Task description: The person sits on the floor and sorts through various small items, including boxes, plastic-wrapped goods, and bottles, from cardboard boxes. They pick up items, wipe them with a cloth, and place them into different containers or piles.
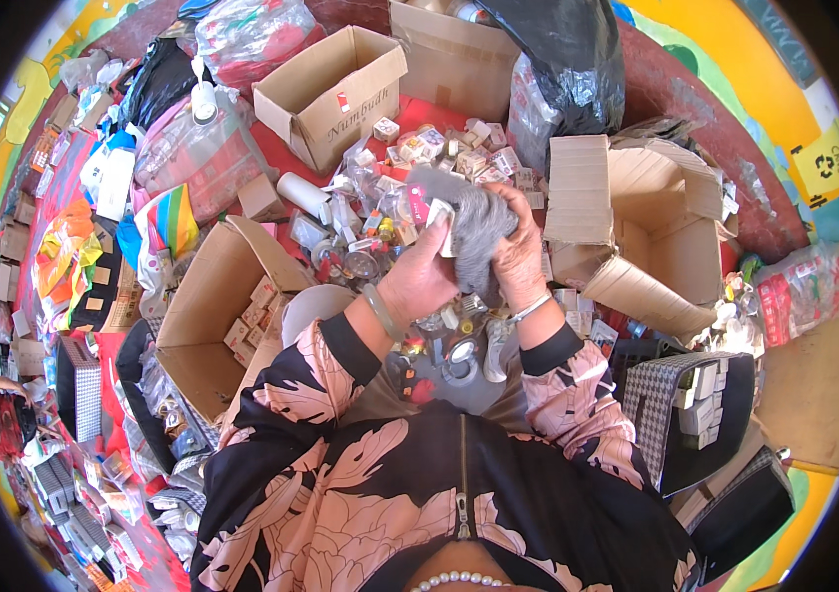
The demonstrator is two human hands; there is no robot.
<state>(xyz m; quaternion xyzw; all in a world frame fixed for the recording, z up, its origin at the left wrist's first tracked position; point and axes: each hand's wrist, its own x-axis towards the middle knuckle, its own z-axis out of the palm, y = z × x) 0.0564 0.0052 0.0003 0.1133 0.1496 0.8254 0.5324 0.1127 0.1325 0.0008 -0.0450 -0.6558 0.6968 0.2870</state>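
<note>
In front of my chest, a grey, fuzzy bundle (479,232) is held up between both hands; its exact kind is unclear. My left hand (421,273) is closed at its left side, with the thumb on a small white piece (445,222). A pink label (417,205) shows just beyond that thumb. My right hand (520,255) wraps its fingers round the bundle's right side. Beneath and beyond the hands spreads a heap of small boxes, bottles and plastic packs (424,148).
Open cardboard boxes stand at the left (187,326), far side (316,104) and right (577,187). The left one contains small cartons (256,314). A houndstooth bin (651,409) with white boxes sits at the right. A black plastic bag (572,59) stands at the back.
</note>
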